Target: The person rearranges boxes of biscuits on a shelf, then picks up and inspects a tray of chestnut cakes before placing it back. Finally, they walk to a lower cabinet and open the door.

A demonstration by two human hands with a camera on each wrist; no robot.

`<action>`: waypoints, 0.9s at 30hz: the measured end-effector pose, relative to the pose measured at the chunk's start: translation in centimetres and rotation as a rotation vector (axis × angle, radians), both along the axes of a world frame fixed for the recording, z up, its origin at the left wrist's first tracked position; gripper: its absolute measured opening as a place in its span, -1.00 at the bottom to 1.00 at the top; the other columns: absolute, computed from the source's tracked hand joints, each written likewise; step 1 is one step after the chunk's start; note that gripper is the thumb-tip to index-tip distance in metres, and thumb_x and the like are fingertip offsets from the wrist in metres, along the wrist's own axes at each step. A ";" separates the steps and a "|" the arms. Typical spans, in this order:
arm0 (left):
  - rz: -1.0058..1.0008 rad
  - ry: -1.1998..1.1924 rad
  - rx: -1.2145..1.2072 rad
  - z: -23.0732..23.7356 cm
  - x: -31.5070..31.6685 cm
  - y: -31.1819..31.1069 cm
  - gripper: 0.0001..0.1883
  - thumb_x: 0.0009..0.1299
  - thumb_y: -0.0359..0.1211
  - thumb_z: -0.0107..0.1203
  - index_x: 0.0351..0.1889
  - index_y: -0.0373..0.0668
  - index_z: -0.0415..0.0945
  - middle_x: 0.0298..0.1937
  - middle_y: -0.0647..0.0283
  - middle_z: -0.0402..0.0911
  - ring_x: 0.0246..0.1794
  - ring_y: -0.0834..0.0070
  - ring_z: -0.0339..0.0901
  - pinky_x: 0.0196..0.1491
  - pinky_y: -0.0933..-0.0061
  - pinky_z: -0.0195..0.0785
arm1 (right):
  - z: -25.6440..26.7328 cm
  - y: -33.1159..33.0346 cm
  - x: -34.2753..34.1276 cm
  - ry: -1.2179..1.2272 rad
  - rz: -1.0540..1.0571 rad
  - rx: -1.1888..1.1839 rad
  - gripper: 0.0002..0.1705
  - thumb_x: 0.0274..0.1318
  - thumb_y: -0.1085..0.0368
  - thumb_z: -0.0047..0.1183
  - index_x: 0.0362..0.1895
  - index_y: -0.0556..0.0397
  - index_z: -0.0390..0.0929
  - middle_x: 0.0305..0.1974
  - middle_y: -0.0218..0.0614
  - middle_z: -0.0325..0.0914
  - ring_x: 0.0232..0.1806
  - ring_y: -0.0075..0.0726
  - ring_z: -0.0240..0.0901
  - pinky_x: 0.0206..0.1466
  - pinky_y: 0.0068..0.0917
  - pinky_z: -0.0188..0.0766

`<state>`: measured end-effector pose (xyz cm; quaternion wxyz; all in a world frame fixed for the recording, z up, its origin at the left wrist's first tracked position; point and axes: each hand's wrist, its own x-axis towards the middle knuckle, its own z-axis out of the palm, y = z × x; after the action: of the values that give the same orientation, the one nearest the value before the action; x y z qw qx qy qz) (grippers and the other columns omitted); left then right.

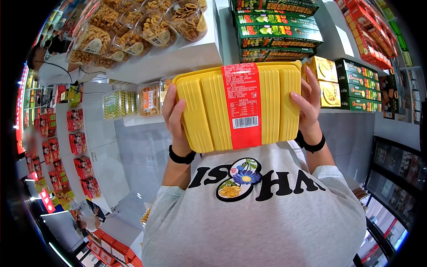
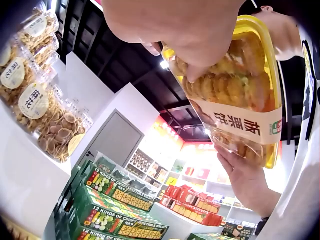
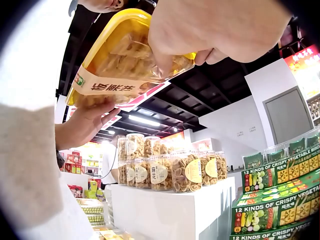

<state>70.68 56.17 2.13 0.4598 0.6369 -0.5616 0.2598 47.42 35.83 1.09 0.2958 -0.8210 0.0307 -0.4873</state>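
Observation:
A yellow plastic tray package (image 1: 209, 111) with a red printed label and barcode is held up in front of the chest, its ribbed underside toward the head view. The left hand (image 1: 177, 118) grips its left end, and the right hand (image 1: 310, 104) grips its right end, each with a thumb on the underside. In the left wrist view the package's clear lid (image 2: 240, 90) shows golden pastries under a pale paper band; the left hand (image 2: 180, 25) is close above and the right hand (image 2: 250, 185) supports the far end. The right wrist view shows the same package (image 3: 125, 60) between both hands.
A white stand (image 1: 178, 58) with clear tubs of snacks (image 1: 153, 29) is at upper left. Green biscuit boxes (image 1: 278, 31) are stacked beyond the package. Yellow boxes (image 1: 324, 80) lie right of it, and clear packs (image 1: 120, 103) lie left. Other people are at far left.

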 end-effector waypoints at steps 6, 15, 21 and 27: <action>-0.028 0.122 0.031 -0.2 -0.2 -0.2 -0.51 0.26 -0.36 0.32 0.07 -0.17 0.31 0.31 -0.05 0.30 0.32 0.07 0.32 0.35 0.09 0.25 | 0.3 0.0 -0.1 0.058 -0.054 0.031 -0.53 -0.05 0.40 0.31 0.03 -0.09 0.58 0.36 0.07 0.14 0.22 0.18 0.39 0.18 -0.16 0.47; -0.141 0.216 0.068 -0.2 0.2 -0.5 -0.59 0.21 -0.44 0.33 -0.02 -0.09 0.42 0.21 0.09 0.48 0.31 0.03 0.36 0.33 0.10 0.26 | 0.0 -0.3 0.0 0.146 -0.154 0.078 -0.57 -0.08 0.43 0.27 -0.01 -0.03 0.64 0.31 -0.02 0.23 0.22 0.09 0.39 0.19 -0.20 0.45; -0.223 0.298 0.076 -0.8 0.6 -0.8 -0.61 0.21 -0.46 0.32 -0.03 -0.14 0.44 0.07 0.10 0.57 0.20 0.08 0.47 0.32 0.10 0.26 | 0.7 -0.3 -0.1 0.228 -0.171 0.052 -0.59 -0.09 0.41 0.27 -0.04 0.04 0.63 0.26 -0.05 0.33 0.29 0.04 0.33 0.24 -0.19 0.38; -0.277 0.570 0.370 -0.2 1.0 0.0 -0.48 0.01 -0.47 0.47 -0.05 -0.21 0.48 -0.10 0.22 0.65 -0.07 0.32 0.60 0.17 0.23 0.38 | 0.2 -0.5 -0.5 0.284 0.114 0.382 -0.46 -0.26 0.37 0.39 -0.06 0.13 0.55 0.08 -0.12 0.52 0.12 -0.01 0.46 0.17 -0.23 0.40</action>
<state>71.68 56.21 1.94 0.5057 0.6740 -0.5295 -0.0986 46.87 35.34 1.25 0.4653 -0.8109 0.1172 -0.3350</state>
